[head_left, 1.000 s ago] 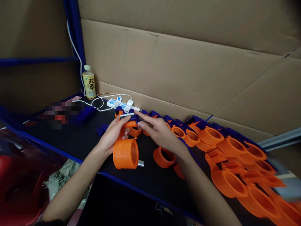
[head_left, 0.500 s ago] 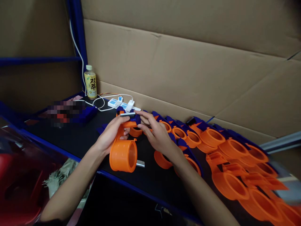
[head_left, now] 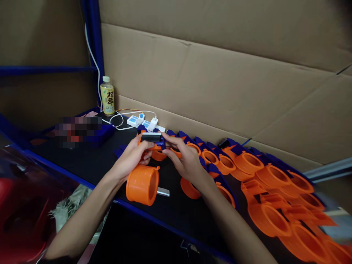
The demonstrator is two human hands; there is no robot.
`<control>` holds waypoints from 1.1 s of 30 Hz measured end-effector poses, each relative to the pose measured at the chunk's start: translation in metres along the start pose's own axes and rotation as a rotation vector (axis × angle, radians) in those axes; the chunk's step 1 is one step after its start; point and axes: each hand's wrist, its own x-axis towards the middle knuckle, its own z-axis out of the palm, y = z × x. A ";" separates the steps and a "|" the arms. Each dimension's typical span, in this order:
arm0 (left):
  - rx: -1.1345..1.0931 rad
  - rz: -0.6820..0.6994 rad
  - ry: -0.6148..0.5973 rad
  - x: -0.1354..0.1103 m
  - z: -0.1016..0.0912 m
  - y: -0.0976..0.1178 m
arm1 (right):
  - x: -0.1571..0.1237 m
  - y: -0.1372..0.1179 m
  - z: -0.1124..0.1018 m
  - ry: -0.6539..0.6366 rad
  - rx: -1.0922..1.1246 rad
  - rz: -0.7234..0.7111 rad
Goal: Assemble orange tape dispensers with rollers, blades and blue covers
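Note:
My left hand is wrapped round an orange tape dispenser, whose wide ring hangs below the hand. At its upper end are a toothed metal blade, a black roller and a dark blue side piece. My right hand pinches the blue end between thumb and fingers; their exact contact is partly hidden. Behind and below the ring, a flat silvery metal strip lies on the black tabletop.
Several orange and blue tape dispensers line the table to the right, with orange dispenser bodies nearer. Behind my hands lie a power strip and white cables. A drink bottle stands at the back left, before a cardboard wall.
The dispenser's top has turned, showing more of the black roller. My left thumb has slid down off the roller, and the ring has swung slightly left and down.

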 end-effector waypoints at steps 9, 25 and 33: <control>0.152 0.072 0.008 -0.009 0.004 0.000 | -0.001 -0.008 -0.016 0.077 -0.102 -0.141; 0.132 0.050 -0.080 -0.008 -0.002 -0.003 | 0.002 -0.015 -0.033 0.024 -0.107 -0.141; -0.025 0.011 -0.120 -0.012 0.001 -0.003 | 0.003 -0.025 -0.027 0.080 -0.048 -0.091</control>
